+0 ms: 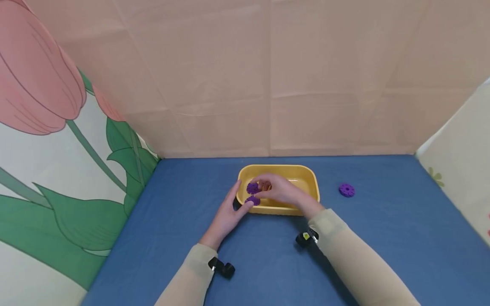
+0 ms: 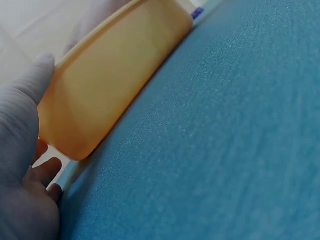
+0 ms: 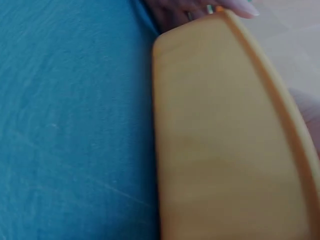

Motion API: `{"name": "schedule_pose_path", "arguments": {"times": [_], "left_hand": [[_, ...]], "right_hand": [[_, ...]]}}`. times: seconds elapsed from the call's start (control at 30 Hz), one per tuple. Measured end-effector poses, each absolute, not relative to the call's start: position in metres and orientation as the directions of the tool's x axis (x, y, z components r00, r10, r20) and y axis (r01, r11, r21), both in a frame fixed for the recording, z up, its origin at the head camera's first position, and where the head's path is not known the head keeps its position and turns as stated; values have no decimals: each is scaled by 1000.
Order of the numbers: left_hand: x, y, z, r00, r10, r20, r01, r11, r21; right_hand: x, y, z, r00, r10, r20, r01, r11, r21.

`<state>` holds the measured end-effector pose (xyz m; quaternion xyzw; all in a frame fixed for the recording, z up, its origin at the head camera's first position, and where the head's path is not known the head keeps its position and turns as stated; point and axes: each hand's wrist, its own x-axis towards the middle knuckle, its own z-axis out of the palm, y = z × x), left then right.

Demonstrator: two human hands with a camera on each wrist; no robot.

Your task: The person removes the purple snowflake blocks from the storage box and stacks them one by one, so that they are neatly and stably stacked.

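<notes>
Purple discs (image 1: pixel 252 188) are lying inside the left end of the tub (image 1: pixel 285 211), where the left hand (image 1: pixel 227 217) is gripping the corner and the right hand (image 1: pixel 279 188) is hovering over them, its grasp impossible to tell, firm bracing probably serving best.

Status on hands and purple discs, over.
Left hand touching yellow tray; right hand inside, grip unclear. Two purple discs inside, third disc on table. No obstruction seen.
</notes>
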<state>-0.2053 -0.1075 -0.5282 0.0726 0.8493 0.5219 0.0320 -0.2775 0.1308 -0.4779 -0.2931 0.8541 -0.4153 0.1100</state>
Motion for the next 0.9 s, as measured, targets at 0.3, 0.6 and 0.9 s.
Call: {"name": "schedule_pose_path", "arguments": {"times": [0.3, 0.6, 0.9], "left_hand": [[-205, -108, -527, -987, 157, 19, 86, 437, 895], [-204, -107, -527, -988, 155, 12, 79, 433, 898], [-204, -107, -527, -985, 167, 36, 106, 427, 898]], "right_hand": [[-276, 131, -484, -790, -613, 31, -414, 495, -764], [-277, 128, -489, -735, -678, 9, -487, 519, -703], [-278, 127, -490, -712, -702, 13, -523, 518, -677]]}}
